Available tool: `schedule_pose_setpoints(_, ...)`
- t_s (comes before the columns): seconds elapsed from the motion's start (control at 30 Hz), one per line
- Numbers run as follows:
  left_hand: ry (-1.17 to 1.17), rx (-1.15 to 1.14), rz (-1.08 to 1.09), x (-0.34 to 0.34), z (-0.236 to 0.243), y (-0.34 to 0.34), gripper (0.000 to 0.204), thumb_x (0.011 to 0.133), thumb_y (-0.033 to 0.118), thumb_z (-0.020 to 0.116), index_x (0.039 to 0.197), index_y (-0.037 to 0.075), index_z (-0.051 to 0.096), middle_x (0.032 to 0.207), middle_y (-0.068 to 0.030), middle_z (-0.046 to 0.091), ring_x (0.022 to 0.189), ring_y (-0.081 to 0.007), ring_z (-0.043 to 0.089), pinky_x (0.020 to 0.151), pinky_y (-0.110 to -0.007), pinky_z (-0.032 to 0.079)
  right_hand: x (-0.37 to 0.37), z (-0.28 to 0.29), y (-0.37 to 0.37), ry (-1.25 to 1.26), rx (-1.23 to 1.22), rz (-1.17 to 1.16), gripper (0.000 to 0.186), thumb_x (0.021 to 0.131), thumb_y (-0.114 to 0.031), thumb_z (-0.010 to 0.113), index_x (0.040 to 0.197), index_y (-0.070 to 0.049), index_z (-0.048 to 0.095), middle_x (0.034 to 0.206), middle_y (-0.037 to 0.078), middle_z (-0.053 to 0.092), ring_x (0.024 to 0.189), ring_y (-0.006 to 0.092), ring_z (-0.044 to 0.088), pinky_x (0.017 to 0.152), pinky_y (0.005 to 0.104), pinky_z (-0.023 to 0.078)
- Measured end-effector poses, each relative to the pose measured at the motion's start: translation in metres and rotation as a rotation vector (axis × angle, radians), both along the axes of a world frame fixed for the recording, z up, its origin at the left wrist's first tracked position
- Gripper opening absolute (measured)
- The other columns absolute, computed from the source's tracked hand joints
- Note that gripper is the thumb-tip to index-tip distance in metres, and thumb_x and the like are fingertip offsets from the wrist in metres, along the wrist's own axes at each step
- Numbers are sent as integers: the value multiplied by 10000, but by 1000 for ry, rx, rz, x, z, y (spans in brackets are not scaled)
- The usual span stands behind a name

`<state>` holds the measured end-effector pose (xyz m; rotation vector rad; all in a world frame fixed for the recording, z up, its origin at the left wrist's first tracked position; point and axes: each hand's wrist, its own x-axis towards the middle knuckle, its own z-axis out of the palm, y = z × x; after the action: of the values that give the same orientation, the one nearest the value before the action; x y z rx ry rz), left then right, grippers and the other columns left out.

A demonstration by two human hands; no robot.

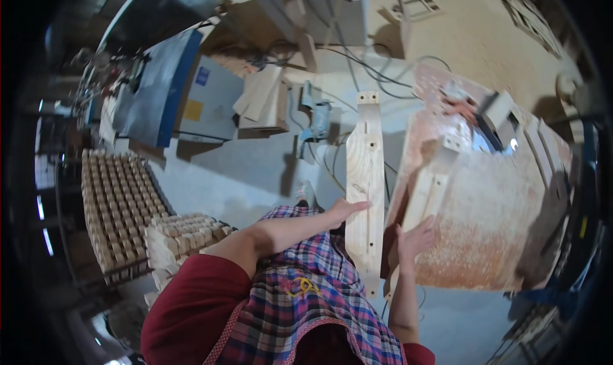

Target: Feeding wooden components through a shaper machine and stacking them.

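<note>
A long, pale wooden board [365, 173] with shaped edges, several drilled holes and a narrow slot stands out in front of me. My left hand [347, 213] grips its left edge, the thumb lying across the face and the other fingers hidden behind. To the right, a second wooden piece [426, 189] with holes lies slanted along the left side of a dusty worktable [485, 237]. My right hand [416, 238] is closed about the near part of this piece, thumb on one side and fingers on the other.
Across the worktable, a blurred hand [458, 103] of another person is beside a dark, block-shaped tool [495, 119]. Stacked wooden blocks [121, 205] fill the left. Beyond are a blue-edged machine [156, 90], a box with boards [263, 100], a turquoise metal device [317, 116] and floor cables [348, 61].
</note>
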<state>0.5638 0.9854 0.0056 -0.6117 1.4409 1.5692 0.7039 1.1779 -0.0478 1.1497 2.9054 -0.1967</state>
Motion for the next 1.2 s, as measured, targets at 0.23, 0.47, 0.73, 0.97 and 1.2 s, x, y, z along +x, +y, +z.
schedule_pose_setpoints(0.23, 95, 90, 162, -42, 30, -97, 496, 753, 149, 744, 1157, -59, 545, 1017, -135, 647, 858, -195, 641, 759, -277, 533, -23, 36, -26, -45, -167, -49, 897, 633, -199, 722, 1399, -77, 272, 1135, 293, 427, 1030, 443, 429, 899, 541, 352)
schedule_pose_setpoints(0.47, 376, 364, 481, -74, 72, -261, 479, 754, 61, 709, 1191, -8, 527, 1080, -107, 628, 915, -189, 617, 828, -272, 498, -36, 65, -133, 166, -298, 173, 918, 538, -128, 720, 1379, -58, 360, 1259, 243, 424, 1038, 439, 456, 905, 486, 391)
schedule_pose_setpoints(0.73, 482, 299, 757, -91, 100, -497, 449, 765, 38, 648, 1201, 5, 543, 1098, -107, 623, 944, -212, 592, 847, -304, 457, -162, 105, -309, 165, -728, 519, 935, 513, -102, 725, 1372, -30, 361, 1252, 227, 482, 1066, 378, 492, 939, 411, 403)
schedule_pose_setpoints(0.97, 854, 726, 1126, -56, 101, -640, 449, 816, 119, 578, 1255, 49, 521, 1146, -125, 610, 1009, -269, 594, 889, -354, 456, -327, 125, -463, 183, -863, 803, 902, 503, -138, 724, 1335, -2, 404, 1194, 219, 521, 1052, 365, 506, 941, 395, 414)
schedule_pose_setpoints(1.2, 977, 718, 1432, -25, 113, -721, 433, 876, 212, 534, 1293, 106, 484, 1192, -118, 576, 1040, -270, 571, 918, -367, 443, -489, 128, -631, 242, -792, 929, 802, 551, -225, 714, 1301, -62, 479, 1132, 230, 554, 988, 355, 537, 882, 380, 447)
